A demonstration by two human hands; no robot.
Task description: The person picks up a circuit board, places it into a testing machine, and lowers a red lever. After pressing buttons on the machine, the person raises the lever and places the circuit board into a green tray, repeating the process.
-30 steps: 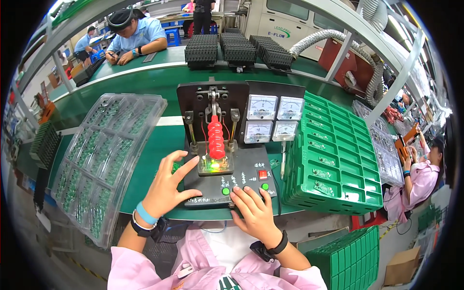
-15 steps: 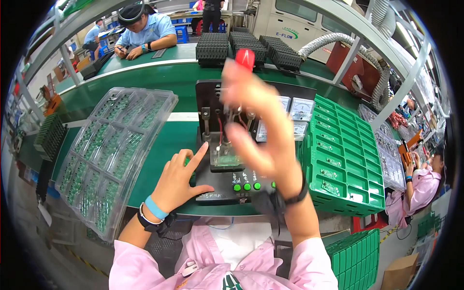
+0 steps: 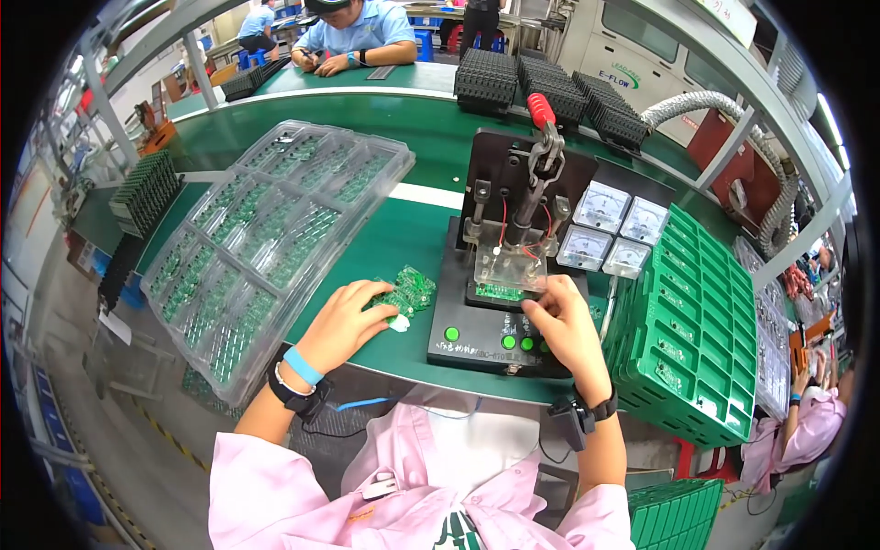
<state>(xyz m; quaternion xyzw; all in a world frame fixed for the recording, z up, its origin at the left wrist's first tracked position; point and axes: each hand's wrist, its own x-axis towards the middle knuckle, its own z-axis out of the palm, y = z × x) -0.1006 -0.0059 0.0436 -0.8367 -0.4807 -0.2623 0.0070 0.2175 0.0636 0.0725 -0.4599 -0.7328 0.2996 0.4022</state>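
Several small green circuit boards [image 3: 414, 286] lie in a loose pile on the green bench, left of a black test fixture [image 3: 444, 316]. My left hand [image 3: 353, 321] rests at the pile, its thumb and bent fingers closed on a board at the near edge. Inside the fixture, another green circuit board [image 3: 498, 292] sits below a clear press plate [image 3: 502, 266]. My right hand [image 3: 566, 316] is at that board's right end, thumb and forefinger pinched there; its fingertips are partly hidden. The toggle clamp's red handle [image 3: 541, 110] points upward, with no hand on it.
A clear compartment tray [image 3: 261, 225] of boards stands at left. Right of the fixture are several panel meters [image 3: 601, 206] and stacked green trays [image 3: 701, 339]. Black racks [image 3: 486, 81] line the far ledge. A co-worker in blue [image 3: 362, 37] sits beyond; another in pink [image 3: 797, 440] is at right.
My right hand has let go of the area by the red handle and come down to the fixture's board. My left hand has moved from the fixture's left side to the loose boards. The view has shifted.
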